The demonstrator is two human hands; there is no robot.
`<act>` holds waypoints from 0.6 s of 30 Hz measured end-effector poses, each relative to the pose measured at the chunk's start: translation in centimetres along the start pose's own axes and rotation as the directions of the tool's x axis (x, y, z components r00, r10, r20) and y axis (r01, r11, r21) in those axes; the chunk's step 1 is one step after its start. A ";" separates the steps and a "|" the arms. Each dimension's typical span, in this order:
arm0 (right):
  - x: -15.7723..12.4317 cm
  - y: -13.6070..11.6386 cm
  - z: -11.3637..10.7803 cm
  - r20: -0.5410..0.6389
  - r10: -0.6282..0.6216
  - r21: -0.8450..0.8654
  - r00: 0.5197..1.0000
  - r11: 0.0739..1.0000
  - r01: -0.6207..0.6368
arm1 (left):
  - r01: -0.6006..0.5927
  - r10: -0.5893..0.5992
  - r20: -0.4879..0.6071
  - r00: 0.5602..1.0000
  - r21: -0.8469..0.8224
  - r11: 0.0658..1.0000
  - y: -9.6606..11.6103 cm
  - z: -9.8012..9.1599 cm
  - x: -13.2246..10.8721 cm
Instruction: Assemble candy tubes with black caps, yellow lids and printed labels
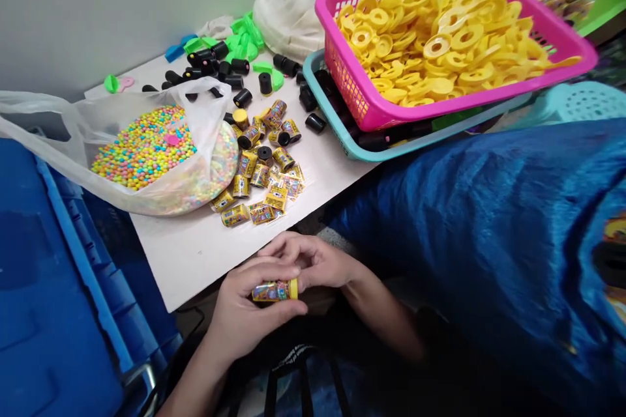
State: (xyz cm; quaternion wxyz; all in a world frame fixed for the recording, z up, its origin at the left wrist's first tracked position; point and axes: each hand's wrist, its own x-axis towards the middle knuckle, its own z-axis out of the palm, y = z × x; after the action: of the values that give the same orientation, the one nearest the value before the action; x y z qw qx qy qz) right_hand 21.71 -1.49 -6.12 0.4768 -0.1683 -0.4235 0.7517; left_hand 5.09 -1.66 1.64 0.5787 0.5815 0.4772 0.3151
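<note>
My left hand (244, 306) is closed around a small candy tube (274, 291) with a bright printed wrapper and a yellow end. The tube lies on its side between thumb and fingers. At the yellow end, my right hand (323, 264) has its thumb against the tube, its fingers curled and partly hidden behind. Both hands are in front of the table edge, low over my lap. Nearest to them on the table is a group of similar wrapped tubes (240, 186), some with black ends, among flat printed wrappers (276, 198).
An open plastic bag (205, 172) of coloured candy balls (141, 150) sits on the white table (171, 267). Black cylinders (243, 98) and green plastic pieces (244, 39) lie behind. A pink basket (342, 88) of yellow pieces stands on a blue tray (364, 155). Blue crates (44, 273) flank the left.
</note>
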 end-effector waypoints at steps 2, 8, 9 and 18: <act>-0.2 0.0 0.3 -0.028 -0.001 0.002 1.000 1.000 0.001 | 0.015 -0.015 -0.003 1.000 -0.015 1.000 -0.3 0.1 0.3; -0.4 0.0 0.9 -0.298 -0.121 -0.356 0.947 0.935 0.007 | 0.134 -0.138 -0.067 0.988 -0.049 0.990 -2.1 -0.6 1.2; -0.3 0.1 0.4 -0.341 -0.189 -0.517 0.921 0.856 -0.016 | 0.157 -0.161 -0.080 0.984 -0.060 0.986 -2.4 -0.9 1.3; 1.3 0.7 -3.8 -0.251 -0.279 -0.959 0.927 -0.062 -0.278 | 0.108 -0.077 -0.209 0.975 0.145 0.984 -3.9 -2.2 2.1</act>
State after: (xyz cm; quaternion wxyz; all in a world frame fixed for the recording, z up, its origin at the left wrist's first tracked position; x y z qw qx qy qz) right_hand 23.18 1.28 -8.68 0.2721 -0.6016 -0.7352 0.1536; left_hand 3.06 0.65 -2.22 0.4942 0.5667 0.5834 0.3072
